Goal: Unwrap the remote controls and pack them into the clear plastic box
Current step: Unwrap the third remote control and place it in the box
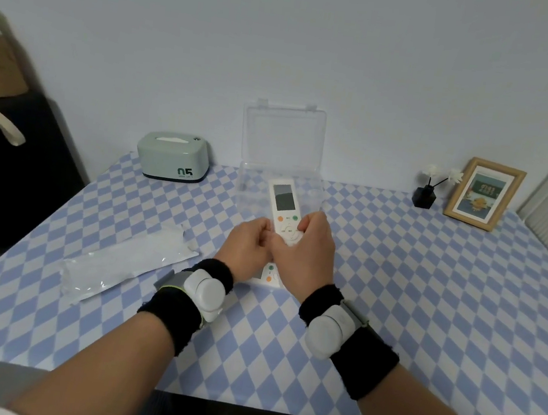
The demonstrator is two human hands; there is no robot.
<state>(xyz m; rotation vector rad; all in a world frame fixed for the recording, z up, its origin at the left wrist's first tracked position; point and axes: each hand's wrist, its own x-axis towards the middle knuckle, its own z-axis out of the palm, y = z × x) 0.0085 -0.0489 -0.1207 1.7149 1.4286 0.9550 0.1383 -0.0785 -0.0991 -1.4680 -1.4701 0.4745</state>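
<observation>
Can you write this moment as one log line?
left hand, right hand: grip remote; clear box: open; second remote: under hands; wrapper: on table

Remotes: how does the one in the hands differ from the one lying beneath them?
The held remote is gripped by the left hand and right hand, screen end toward the box. The lower remote lies on the table, mostly hidden; only two buttons show. Both are white with orange and green buttons.

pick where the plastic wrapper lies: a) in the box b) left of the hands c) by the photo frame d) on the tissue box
b: the wrapper lies flat on the table, left of the left hand and right hand that hold the remote.
</observation>
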